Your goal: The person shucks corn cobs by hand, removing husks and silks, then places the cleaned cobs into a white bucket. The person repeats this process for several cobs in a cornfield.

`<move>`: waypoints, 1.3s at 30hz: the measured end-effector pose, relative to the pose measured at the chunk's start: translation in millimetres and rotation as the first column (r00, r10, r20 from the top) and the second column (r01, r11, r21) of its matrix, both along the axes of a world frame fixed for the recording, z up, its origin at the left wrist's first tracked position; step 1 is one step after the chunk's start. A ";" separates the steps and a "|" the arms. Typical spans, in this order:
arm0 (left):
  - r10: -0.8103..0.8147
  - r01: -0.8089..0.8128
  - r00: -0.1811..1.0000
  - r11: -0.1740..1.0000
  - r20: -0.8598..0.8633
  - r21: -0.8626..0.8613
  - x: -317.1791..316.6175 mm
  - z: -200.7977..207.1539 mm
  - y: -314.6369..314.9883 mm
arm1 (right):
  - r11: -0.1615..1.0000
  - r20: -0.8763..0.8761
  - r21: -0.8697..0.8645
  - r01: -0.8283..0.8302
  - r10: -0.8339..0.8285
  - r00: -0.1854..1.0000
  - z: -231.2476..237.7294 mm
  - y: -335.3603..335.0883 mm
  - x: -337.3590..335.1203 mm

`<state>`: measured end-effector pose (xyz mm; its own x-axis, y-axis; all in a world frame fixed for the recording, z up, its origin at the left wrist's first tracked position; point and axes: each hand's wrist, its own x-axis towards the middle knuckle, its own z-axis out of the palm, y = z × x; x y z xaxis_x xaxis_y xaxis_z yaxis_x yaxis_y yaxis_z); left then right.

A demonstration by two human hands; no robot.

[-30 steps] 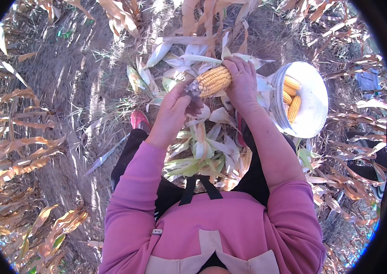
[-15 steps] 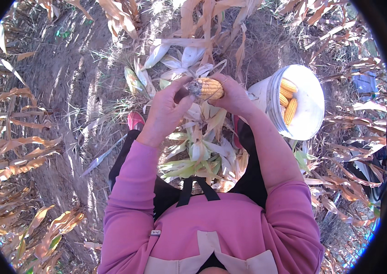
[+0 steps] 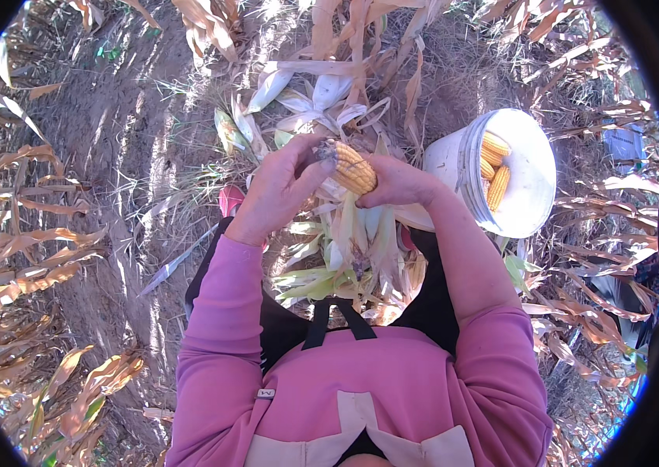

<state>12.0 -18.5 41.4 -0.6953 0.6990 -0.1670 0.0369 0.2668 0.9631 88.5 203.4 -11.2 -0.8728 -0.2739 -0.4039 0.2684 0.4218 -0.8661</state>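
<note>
A yellow corn cob (image 3: 354, 167) sits between both my hands at chest height. My left hand (image 3: 279, 191) grips its tip end with fingers curled over the top. My right hand (image 3: 399, 183) holds the cob's other end from the right side. Pale green and cream husk leaves (image 3: 349, 249) hang down from the cob onto my lap. A white bucket (image 3: 454, 159) stands just right of my right hand, with several husked yellow cobs (image 3: 493, 167) inside.
Dry brown corn stalks and leaves (image 3: 26, 257) crowd the left and right sides. Loose husks (image 3: 306, 97) lie on the bare soil ahead of my hands. A pink shoe (image 3: 230, 199) shows beside my left wrist.
Both hands drew the cob slightly toward me and closer together. My right hand slid lower around the cob, and the husk leaves now hang lower.
</note>
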 end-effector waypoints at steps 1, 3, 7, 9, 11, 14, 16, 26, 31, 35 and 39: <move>0.005 -0.006 0.999 1.000 -0.040 -0.026 1.8 0.8 0.1 | 1.000 0.002 0.025 -0.008 0.008 1.000 1.4 -0.9 -0.6; 0.010 -0.016 0.993 0.999 -0.120 -0.050 2.3 -4.9 0.4 | 0.997 0.007 0.074 -0.025 0.024 1.000 2.8 -1.8 -2.3; -0.006 0.005 1.000 0.999 0.006 0.037 -3.5 -12.7 -1.9 | 0.995 -0.028 0.098 -0.034 0.037 0.999 -5.7 0.0 -1.1; -0.022 0.021 0.998 1.000 0.062 0.012 -5.2 -8.8 -3.9 | 0.996 -0.033 0.073 -0.041 0.044 0.999 -5.3 0.1 -0.9; -0.036 0.037 0.996 0.999 0.078 -0.009 -6.5 -7.6 -5.0 | 0.996 -0.016 0.081 -0.033 0.035 0.999 -4.8 0.6 -1.3; -0.065 0.064 0.998 0.997 -0.006 -0.053 -7.3 -8.8 -6.3 | 0.996 -0.008 0.079 -0.033 0.034 0.999 -3.3 1.3 -1.8; -0.097 0.084 0.987 0.991 -0.124 -0.107 -7.5 -9.6 -7.2 | 0.995 0.005 0.093 -0.046 0.046 0.999 -3.3 1.2 -2.1; -0.107 -0.077 0.853 0.942 -0.512 -0.326 -3.6 -15.3 0.7 | 0.977 0.007 0.211 -0.034 0.033 0.999 -2.4 1.9 -1.6; 0.197 -0.216 0.904 0.976 -0.380 -0.007 -2.7 -31.0 4.2 | 0.997 -0.005 0.076 0.005 -0.005 1.000 3.6 -2.2 -2.4; 0.200 -0.190 0.978 0.972 -0.060 0.140 -7.2 -27.0 4.6 | 0.999 0.058 0.026 0.036 -0.038 0.998 22.3 -6.5 -5.0; 0.136 -0.129 0.987 0.989 -0.091 0.077 -3.5 -15.3 6.4 | 0.999 0.025 0.025 0.039 -0.039 0.999 15.6 -4.0 -4.3</move>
